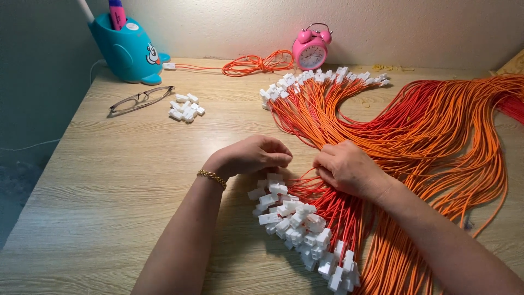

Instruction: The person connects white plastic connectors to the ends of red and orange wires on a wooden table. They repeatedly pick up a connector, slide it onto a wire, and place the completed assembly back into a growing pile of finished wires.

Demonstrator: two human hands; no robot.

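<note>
Pale wood-grain counter (120, 180), broad sheaf of orange and red wires (436, 136) sweeping across its right half, both hands close together at the middle, right hand (349, 169) pressing the wires, left hand (254, 155) curled beside it, fingertips pinched, white connectors (297, 224) clustered just below, teal pen holder (126, 52), pink alarm clock (311, 48), eyeglasses (141, 99)

1. Light wood-grain table (125, 180), set against a pale wall.
2. At 10 o'clock: teal animal-shaped pen holder (126, 50); just below, folded eyeglasses (141, 99) and a small heap of loose white connectors (185, 107).
3. At 12 o'clock: pink twin-bell alarm clock (310, 48), coiled orange wire (256, 63) beside it.
4. From 1 to 5 o'clock: big sheaf of orange-red wires (436, 131), white connector ends fanned at 12 (322, 79) and 6 o'clock (297, 226).
</note>
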